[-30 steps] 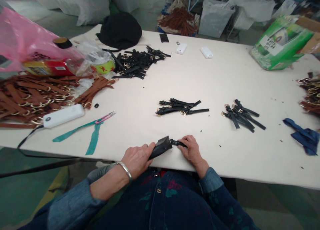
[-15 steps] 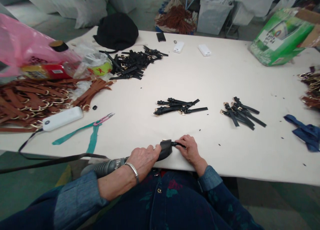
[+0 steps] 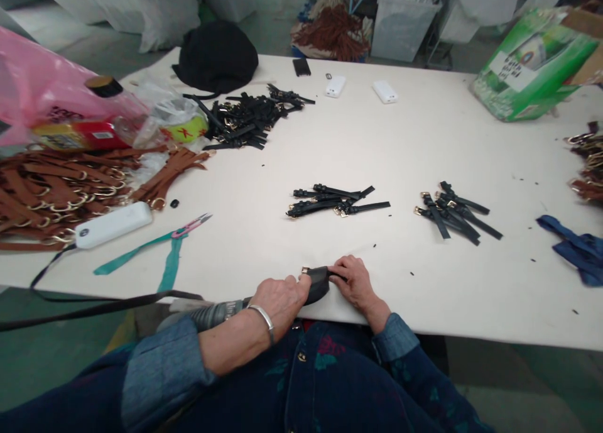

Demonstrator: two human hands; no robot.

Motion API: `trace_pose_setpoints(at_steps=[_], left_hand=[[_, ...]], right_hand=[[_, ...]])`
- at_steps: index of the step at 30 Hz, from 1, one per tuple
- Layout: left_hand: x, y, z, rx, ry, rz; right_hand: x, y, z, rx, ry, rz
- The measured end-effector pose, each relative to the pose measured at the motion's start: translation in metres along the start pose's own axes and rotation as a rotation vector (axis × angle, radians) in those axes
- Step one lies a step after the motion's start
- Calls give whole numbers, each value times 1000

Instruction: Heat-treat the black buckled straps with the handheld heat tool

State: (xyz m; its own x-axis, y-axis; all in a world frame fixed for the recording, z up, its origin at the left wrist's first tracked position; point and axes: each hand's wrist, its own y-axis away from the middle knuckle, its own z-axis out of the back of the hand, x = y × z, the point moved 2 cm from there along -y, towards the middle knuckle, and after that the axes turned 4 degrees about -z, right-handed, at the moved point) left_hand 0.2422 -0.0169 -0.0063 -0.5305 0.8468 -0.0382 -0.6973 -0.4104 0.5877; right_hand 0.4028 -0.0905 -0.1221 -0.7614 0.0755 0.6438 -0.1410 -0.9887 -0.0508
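My left hand [image 3: 281, 300] is closed around a black tool head, like a nozzle [image 3: 318, 287], at the table's front edge. A grey ribbed hose [image 3: 213, 317] runs back from it under my left forearm. A small gold buckle [image 3: 305, 270] shows just beyond my left fingertips, at the nozzle's far side. My right hand [image 3: 354, 285] pinches the end of a thin black strap [image 3: 336, 273] right beside the nozzle; the strap's middle is hidden behind the nozzle. Beyond my hands lie two small groups of black buckled straps, one ahead [image 3: 330, 202] and one to the right [image 3: 455, 212].
Pink-handled thread snips [image 3: 188, 227] with teal ribbon and a white power bank [image 3: 113, 224] lie left. Brown straps [image 3: 61, 178], a black strap pile [image 3: 249, 120] and a black cap [image 3: 215, 57] are farther back. Right are a green bag [image 3: 522, 75] and blue cloth [image 3: 577, 247].
My left hand and the nozzle have shifted slightly right, up to my right fingers. Less strap shows between them, and the buckle sits farther left along the nozzle. My right hand has barely moved.
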Motion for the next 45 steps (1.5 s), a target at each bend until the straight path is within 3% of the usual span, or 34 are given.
trace_pose_setpoints(at_steps=[10, 18, 26, 35, 45], left_hand=[[14, -4, 6, -3, 4, 1], [7, -16, 13, -18, 8, 1], [20, -17, -3, -104, 43, 4], [19, 18, -20, -53, 50, 9], [16, -1, -20, -82, 83, 23]], right_hand=[[1, 1, 0, -62, -23, -4], [2, 1, 1, -75, -26, -12], [0, -1, 1, -50, 0, -9], [7, 7, -3, 88, -2, 96], [4, 7, -4, 46, -2, 115]])
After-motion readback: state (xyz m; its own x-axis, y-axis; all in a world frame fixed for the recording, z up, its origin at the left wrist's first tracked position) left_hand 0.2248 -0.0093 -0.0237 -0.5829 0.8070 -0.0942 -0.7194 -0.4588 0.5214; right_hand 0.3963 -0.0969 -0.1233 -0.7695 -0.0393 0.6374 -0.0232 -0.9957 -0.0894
